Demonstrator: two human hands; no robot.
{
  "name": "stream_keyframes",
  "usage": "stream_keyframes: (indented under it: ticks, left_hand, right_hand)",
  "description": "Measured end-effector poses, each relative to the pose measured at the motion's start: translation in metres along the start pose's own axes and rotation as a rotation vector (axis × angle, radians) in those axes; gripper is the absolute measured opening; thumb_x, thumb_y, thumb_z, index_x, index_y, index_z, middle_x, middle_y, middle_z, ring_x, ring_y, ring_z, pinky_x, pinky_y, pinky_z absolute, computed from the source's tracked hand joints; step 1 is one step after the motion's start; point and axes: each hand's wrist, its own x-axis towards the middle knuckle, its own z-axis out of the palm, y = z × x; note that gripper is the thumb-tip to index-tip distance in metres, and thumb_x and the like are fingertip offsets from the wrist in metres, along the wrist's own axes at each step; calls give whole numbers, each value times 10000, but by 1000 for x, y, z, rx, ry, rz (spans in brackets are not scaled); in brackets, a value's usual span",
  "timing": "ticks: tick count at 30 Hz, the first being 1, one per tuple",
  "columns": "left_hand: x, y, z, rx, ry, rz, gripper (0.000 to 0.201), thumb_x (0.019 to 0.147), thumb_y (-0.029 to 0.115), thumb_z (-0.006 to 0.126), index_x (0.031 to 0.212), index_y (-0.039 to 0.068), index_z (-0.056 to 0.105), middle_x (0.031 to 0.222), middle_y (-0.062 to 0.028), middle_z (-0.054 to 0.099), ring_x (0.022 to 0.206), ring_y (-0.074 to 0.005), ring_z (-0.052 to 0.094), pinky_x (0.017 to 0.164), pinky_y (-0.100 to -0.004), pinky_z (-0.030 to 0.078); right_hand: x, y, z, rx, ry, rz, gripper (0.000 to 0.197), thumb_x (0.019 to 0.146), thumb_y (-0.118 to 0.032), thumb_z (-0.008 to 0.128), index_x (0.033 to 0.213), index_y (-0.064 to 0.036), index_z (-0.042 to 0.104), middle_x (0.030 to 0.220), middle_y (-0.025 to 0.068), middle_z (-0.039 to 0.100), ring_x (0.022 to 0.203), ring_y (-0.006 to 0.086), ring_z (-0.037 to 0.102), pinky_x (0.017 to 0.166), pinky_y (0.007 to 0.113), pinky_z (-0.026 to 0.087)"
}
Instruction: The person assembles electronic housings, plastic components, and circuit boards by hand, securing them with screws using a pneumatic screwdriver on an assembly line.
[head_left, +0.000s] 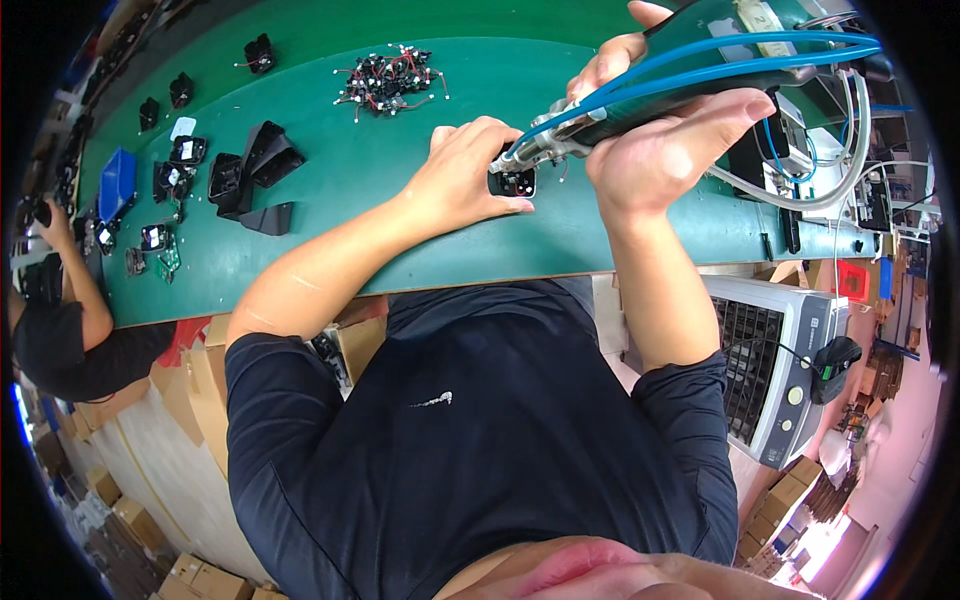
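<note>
My left hand (465, 172) is closed around a small black plastic housing (516, 184) lying on the green table, steadying it near the front edge. Inside the housing, small parts and a bit of red wire show. My right hand (655, 160) grips a dark power screwdriver (630, 108) with a metal nose and blue hoses running to the upper right. Its tip (503, 163) points down into the housing beside my left fingers; whether it touches a screw I cannot tell.
A pile of small wired parts (388, 82) lies farther back. Black housings (255, 170) and a blue tray (117, 184) are on the left, where another person's arm (80, 275) reaches the table. A controller box (790, 135) stands right; an air cooler (775, 365) sits below.
</note>
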Motion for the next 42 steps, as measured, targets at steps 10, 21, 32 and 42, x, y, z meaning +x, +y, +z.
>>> stream_keyframes:
  ticks: [10,21,32,42]
  left_hand:
    - [2,4,-1,-11,52,25,758,665,377,949,1271,79,605,1173,-100,644,1145,-308,605,963,-426,370]
    - [1,-1,-8,56,-19,-40,784,698,404,924,1321,67,587,1176,-106,634,1147,-302,602,961,-424,361]
    - [91,-75,-146,525,-14,-423,731,756,275,836,1386,70,527,1378,-176,567,1289,-370,576,1067,-476,477]
    - [67,-162,-200,707,26,-473,787,866,474,787,1513,157,472,1594,-104,436,1427,-317,479,1155,-605,358]
  right_hand:
    - [-2,6,-6,-56,-50,-45,997,925,-893,232,1215,14,526,673,80,563,530,183,554,494,276,482]
    - [8,-15,43,264,100,-168,809,1034,-736,264,1241,3,520,742,103,609,555,157,581,449,287,522]
    - [51,-99,-49,-473,10,-241,682,1098,-567,333,1435,2,500,1042,109,644,876,205,612,768,359,511]
    - [27,-112,-104,-1144,104,-949,378,1064,-166,528,1341,89,516,1208,213,653,1064,260,642,868,396,537]
